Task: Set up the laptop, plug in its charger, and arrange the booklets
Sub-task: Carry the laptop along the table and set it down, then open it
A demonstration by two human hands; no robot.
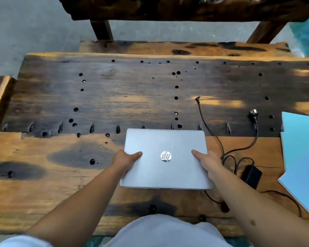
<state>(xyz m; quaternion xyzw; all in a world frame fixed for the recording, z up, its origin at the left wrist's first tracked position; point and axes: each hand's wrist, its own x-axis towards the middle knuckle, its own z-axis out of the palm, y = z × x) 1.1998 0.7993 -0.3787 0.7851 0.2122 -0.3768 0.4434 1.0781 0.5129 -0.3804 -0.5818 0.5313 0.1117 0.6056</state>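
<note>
A closed silver laptop (165,173) with a round logo on its lid is held just above the near part of the wooden table (114,97). My left hand (126,160) grips its left edge and my right hand (206,162) grips its right edge, thumbs on the lid. To the right lies the black charger: its brick (251,176), a thin cable ending in a barrel plug (198,98), and a wall plug (253,114). Light blue booklets (303,157) lie overlapping at the table's right edge, partly out of frame.
The tabletop is rough dark and orange wood dotted with holes. A wooden bench (177,48) stands beyond the far edge, with a heavy dark beam (168,8) above it. Grey floor shows at the upper left. Charger cable loops lie between laptop and booklets.
</note>
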